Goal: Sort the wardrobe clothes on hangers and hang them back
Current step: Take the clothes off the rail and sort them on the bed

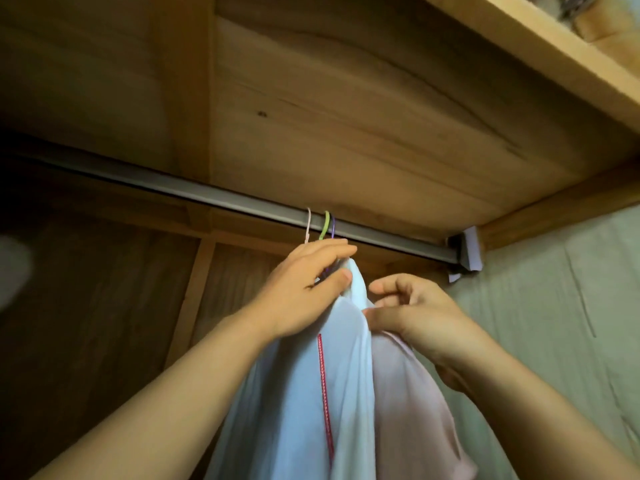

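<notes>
Both forearms reached up: left hand [304,289] gripped the soft, light white garment [311,393] at its neck, right hand [415,317] pinched the limp pink one [408,410].

The hands [349,299] hide the hanger shoulders, both garments [311,393] run off the bottom edge.

Bare forearms, no sleeves or jewellery

I see the left hand [304,289] gripping the white garment [311,393] near its top, below three hanger hooks [325,225] on the rail [214,195]; the right hand [412,313] pinches the pink garment [408,403] beside it.
</notes>
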A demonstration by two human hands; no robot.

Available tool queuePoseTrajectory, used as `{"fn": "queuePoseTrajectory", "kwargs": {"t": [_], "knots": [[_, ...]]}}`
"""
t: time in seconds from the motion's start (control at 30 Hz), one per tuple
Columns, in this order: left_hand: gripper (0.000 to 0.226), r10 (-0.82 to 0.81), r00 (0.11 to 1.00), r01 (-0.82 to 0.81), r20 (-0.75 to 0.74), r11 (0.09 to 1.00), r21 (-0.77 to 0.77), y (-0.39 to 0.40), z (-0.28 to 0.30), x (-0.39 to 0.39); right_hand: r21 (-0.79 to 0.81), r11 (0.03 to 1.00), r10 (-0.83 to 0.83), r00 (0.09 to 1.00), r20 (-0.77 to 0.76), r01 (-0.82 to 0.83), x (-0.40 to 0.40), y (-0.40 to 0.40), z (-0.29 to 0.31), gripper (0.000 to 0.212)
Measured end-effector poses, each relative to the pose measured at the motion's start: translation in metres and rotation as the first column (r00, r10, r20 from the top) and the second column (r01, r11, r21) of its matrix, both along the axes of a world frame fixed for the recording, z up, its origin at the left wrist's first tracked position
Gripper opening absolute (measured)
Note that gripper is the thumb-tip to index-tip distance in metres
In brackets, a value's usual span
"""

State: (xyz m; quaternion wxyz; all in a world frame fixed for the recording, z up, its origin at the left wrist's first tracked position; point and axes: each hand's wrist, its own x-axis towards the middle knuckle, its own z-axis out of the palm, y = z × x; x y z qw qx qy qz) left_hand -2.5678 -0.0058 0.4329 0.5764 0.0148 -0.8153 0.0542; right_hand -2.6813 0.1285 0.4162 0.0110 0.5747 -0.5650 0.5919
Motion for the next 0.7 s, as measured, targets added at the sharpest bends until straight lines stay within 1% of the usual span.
{"fn": "queuePoseTrajectory", "kwargs": {"t": [0.07, 0.1, 0.17, 0.27, 0.33, 0.43, 0.53, 0.6, 0.7], "knots": [[0.055, -0.028, 0.996, 0.028, 0.089, 1.0, 0.007, -0.003, 0.001, -0.002, 0.015, 1.0, 0.019, 0.998, 0.052, -0.02, -0.005, -0.002, -0.001, 0.036], [0.053, -0.044, 0.995, 0.045, 0.094, 0.999, -0.001, -0.005, 0.001, -0.003, 0.017, 1.0, 0.014, 0.997, 0.073, -0.016, -0.007, -0.003, -0.001, 0.035], [0.051, -0.084, 0.995, 0.085, 0.047, 0.996, -0.015, -0.01, 0.0, -0.004, 0.0, 0.999, -0.05, 0.996, 0.075, 0.051, -0.01, -0.007, -0.001, 0.031], [0.049, -0.137, 0.99, 0.137, 0.017, 0.991, 0.007, -0.016, -0.003, -0.003, -0.096, 0.988, -0.114, 0.992, 0.061, 0.119, -0.007, -0.016, -0.002, 0.02], [0.049, -0.157, 0.988, 0.156, 0.016, 0.988, 0.013, -0.019, -0.006, -0.003, -0.163, 0.972, -0.17, 0.985, 0.017, 0.17, -0.005, -0.021, -0.002, 0.026], [0.047, -0.173, 0.985, 0.173, 0.008, 0.985, 0.019, -0.021, -0.007, -0.003, -0.233, 0.939, -0.272, 0.961, -0.049, 0.253, -0.004, -0.022, 0.002, 0.028], [0.054, -0.18, 0.984, 0.18, 0.0, 0.984, 0.015, -0.019, -0.008, -0.004, -0.256, 0.924, -0.311, 0.948, -0.066, 0.285, -0.005, -0.011, 0.007, 0.028], [0.059, -0.182, 0.983, 0.182, -0.012, 0.983, 0.013, -0.017, -0.01, -0.005, -0.258, 0.924, -0.308, 0.949, -0.067, 0.282, -0.006, 0.001, 0.009, 0.027], [0.056, -0.166, 0.98, 0.17, -0.113, 0.985, 0.031, -0.009, -0.017, -0.009, -0.256, 0.928, -0.298, 0.953, -0.064, 0.272, -0.01, 0.023, 0.004, 0.022]]}}
